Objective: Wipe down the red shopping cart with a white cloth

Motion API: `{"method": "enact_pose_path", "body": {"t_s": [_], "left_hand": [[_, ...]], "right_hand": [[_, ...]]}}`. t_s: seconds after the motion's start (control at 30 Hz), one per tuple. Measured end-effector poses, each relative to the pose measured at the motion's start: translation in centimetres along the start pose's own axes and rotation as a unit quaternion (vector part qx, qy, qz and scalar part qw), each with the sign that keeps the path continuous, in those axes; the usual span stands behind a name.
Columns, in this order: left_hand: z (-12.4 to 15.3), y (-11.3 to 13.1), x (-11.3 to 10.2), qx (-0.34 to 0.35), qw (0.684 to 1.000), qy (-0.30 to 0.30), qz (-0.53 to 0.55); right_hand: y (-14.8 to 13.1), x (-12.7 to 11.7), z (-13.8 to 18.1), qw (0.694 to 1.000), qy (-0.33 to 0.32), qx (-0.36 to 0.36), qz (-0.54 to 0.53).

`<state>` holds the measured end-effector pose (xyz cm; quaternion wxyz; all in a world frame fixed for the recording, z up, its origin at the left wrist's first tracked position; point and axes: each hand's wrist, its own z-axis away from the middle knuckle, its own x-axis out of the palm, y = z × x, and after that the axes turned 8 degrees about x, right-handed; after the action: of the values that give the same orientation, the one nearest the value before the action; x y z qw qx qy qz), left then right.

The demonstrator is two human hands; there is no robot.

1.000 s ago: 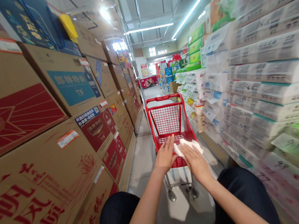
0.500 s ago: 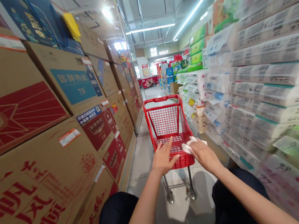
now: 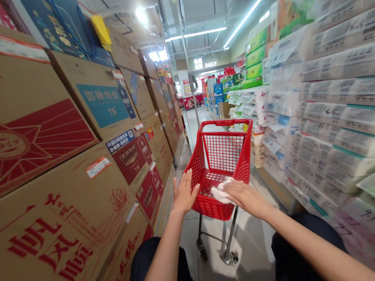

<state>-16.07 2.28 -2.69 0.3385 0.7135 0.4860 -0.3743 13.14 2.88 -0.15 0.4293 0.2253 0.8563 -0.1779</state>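
Between stacked shelves, red mesh cart (image 3: 223, 163), white cloth (image 3: 222, 191)

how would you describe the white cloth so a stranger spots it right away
In the store aisle between stacked cardboard boxes and tissue packs stands a red shopping cart. At its near rim, the right hand presses a crumpled white cloth, the only white thing on the red cart.

"DAILY" read in white on hanging sign (image 3: 211, 63) at far end of aisle. "1949" seen inside star emblem on red-printed carton (image 3: 17, 135), left stack. "TS" printed on blue panel of carton (image 3: 107, 105) beyond it. Chinese characters printed on other cartons.
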Motion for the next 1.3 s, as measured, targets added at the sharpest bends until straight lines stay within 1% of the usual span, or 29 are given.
{"method": "enact_pose_path", "body": {"t_s": [0.07, 0.13, 0.2, 0.27, 0.33, 0.4, 0.5, 0.57, 0.63, 0.73, 0.83, 0.9, 0.93, 1.0, 1.1, 1.17, 1.23, 1.3], "left_hand": [[-0.3, -0.3, 0.3, -0.026, 1.0, -0.006, -0.011], [-0.6, -0.3, 0.5, -0.048, 0.998, -0.013, -0.023], [-1.1, 0.1, 0.6, -0.068, 0.997, -0.012, -0.038], [-1.6, 0.9, 0.8, -0.075, 0.996, 0.002, -0.052], [-2.0, 2.4, 1.0, -0.066, 0.997, 0.015, -0.049], [-2.4, 4.5, 1.3, -0.039, 0.999, 0.013, -0.023], [-2.4, 8.0, 1.7, 0.025, 0.999, -0.004, 0.04], [-2.2, 9.6, 1.8, 0.019, 0.998, -0.025, 0.05], [-1.8, 10.1, 1.5, -0.004, 0.998, -0.041, 0.036], [-1.3, 9.5, 0.7, -0.01, 0.999, -0.051, 0.01], [-1.1, 8.4, -0.1, 0.004, 0.998, -0.06, -0.003], [-1.1, 7.8, -0.4, 0.013, 0.998, -0.067, -0.009], [-1.1, 7.6, -0.5, 0.02, 0.997, -0.069, -0.011], [-1.2, 7.2, -0.6, 0.038, 0.997, -0.073, -0.01], [-1.3, 6.6, -0.7, 0.06, 0.995, -0.077, -0.006], [-1.3, 6.2, -0.8, 0.069, 0.994, -0.079, -0.003], [-1.2, 5.8, -0.8, 0.072, 0.994, -0.082, 0.001], [-1.0, 5.3, -0.9, 0.067, 0.994, -0.085, 0.005]], "right_hand": [[2.0, -0.3, -0.7, 1.0, 0.011, 0.017, 0.01], [3.7, -0.5, -1.2, 0.998, 0.027, 0.051, 0.029], [4.5, -0.4, -1.2, 0.996, 0.036, 0.074, 0.045], [4.3, 0.1, -0.9, 0.994, 0.043, 0.082, 0.051], [3.5, 0.9, -0.5, 0.993, 0.059, 0.088, 0.05], [2.5, 1.7, -0.1, 0.992, 0.07, 0.093, 0.047], [1.3, 2.4, -0.2, 0.993, 0.07, 0.083, 0.043], [1.0, 2.5, -0.5, 0.995, 0.063, 0.064, 0.044], [1.2, 2.1, -0.7, 0.997, 0.048, 0.043, 0.047], [3.2, 0.8, -0.7, 0.997, 0.031, 0.044, 0.061], [5.9, -0.9, -0.1, 0.992, 0.048, 0.082, 0.087], [6.9, -1.3, 0.3, 0.988, 0.061, 0.102, 0.101], [6.8, -1.2, 0.4, 0.986, 0.066, 0.11, 0.106], [5.6, -0.2, 0.4, 0.984, 0.079, 0.12, 0.107], [2.1, 2.0, -0.2, 0.986, 0.09, 0.111, 0.087], [0.1, 3.0, -0.6, 0.989, 0.085, 0.094, 0.071], [-0.5, 2.9, -0.7, 0.992, 0.073, 0.077, 0.062], [0.4, 1.7, -0.3, 0.994, 0.057, 0.07, 0.063]]}}
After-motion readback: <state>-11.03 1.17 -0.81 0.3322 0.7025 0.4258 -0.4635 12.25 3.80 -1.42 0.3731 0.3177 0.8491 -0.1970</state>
